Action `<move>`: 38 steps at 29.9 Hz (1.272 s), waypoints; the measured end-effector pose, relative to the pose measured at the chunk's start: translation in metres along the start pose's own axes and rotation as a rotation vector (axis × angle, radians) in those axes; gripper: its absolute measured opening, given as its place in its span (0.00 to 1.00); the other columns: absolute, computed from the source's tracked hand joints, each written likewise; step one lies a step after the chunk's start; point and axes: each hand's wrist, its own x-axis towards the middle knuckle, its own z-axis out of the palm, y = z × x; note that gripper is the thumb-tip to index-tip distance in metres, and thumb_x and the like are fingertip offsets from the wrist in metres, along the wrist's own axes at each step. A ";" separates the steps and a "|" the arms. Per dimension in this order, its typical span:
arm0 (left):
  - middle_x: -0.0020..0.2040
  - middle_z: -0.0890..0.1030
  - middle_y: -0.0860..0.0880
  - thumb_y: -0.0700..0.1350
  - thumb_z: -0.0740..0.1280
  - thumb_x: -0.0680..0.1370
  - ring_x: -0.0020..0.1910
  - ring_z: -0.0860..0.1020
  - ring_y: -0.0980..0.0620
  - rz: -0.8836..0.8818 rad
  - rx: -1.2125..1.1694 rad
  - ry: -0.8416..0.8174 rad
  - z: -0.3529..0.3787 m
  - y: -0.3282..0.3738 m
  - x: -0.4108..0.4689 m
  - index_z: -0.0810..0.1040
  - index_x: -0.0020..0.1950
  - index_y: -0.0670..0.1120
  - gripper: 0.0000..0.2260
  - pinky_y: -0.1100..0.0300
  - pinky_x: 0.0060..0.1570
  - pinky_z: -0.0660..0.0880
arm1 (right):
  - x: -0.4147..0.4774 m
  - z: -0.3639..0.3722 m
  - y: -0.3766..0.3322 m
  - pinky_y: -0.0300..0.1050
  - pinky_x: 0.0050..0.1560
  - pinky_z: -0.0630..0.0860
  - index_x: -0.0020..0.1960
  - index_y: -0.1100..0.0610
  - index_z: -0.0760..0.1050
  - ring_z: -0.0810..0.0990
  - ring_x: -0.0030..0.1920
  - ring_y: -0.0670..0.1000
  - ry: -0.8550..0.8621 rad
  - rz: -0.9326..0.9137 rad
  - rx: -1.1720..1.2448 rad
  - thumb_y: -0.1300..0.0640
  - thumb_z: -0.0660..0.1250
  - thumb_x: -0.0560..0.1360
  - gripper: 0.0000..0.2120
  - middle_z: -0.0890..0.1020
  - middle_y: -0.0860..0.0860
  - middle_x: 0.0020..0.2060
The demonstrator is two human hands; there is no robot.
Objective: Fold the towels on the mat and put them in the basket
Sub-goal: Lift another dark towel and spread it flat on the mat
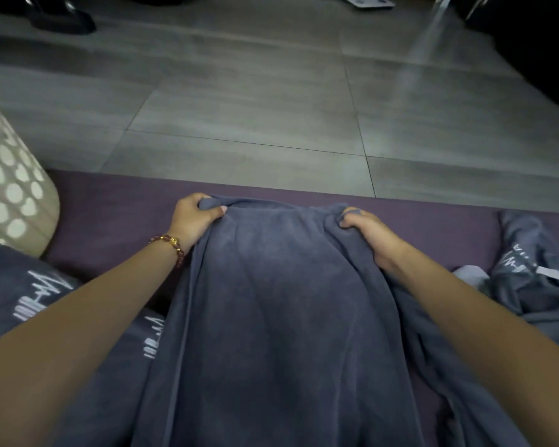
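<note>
A large grey-blue towel (271, 311) stretches from the bottom of the view up across the purple mat (110, 208). My left hand (194, 217) grips its far left corner, thumb on top of the cloth. My right hand (365, 230) grips the far right corner, fingers curled into the fabric. The far edge sags slightly between the two hands. The cream basket (10, 188) with heart-shaped holes stands at the left edge, on the mat's corner.
Another grey towel with white lettering (29, 291) lies at the lower left. A crumpled one (536, 275) lies on the mat at the right. Grey floor tiles (255, 108) spread beyond the mat. Dark shoes (58, 17) sit at the top left.
</note>
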 end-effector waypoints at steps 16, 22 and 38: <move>0.41 0.77 0.52 0.45 0.75 0.70 0.41 0.75 0.56 0.386 0.171 -0.294 0.000 0.057 -0.148 0.76 0.43 0.42 0.11 0.62 0.40 0.70 | -0.113 -0.006 0.059 0.54 0.65 0.64 0.71 0.52 0.62 0.68 0.65 0.57 0.286 -0.250 -1.240 0.53 0.59 0.79 0.21 0.69 0.55 0.66; 0.46 0.73 0.55 0.49 0.71 0.74 0.45 0.75 0.53 0.582 0.504 -0.565 0.032 0.053 -0.202 0.73 0.46 0.47 0.10 0.61 0.45 0.68 | -0.150 -0.067 0.091 0.48 0.61 0.68 0.76 0.51 0.56 0.72 0.62 0.57 0.195 -0.113 -2.019 0.58 0.49 0.81 0.23 0.65 0.56 0.68; 0.47 0.73 0.54 0.50 0.71 0.74 0.46 0.74 0.53 0.645 0.482 -0.731 0.104 0.078 -0.249 0.71 0.46 0.49 0.10 0.60 0.47 0.70 | -0.202 -0.176 0.117 0.47 0.74 0.49 0.77 0.59 0.41 0.52 0.75 0.53 0.158 0.476 -2.107 0.54 0.48 0.82 0.27 0.52 0.52 0.75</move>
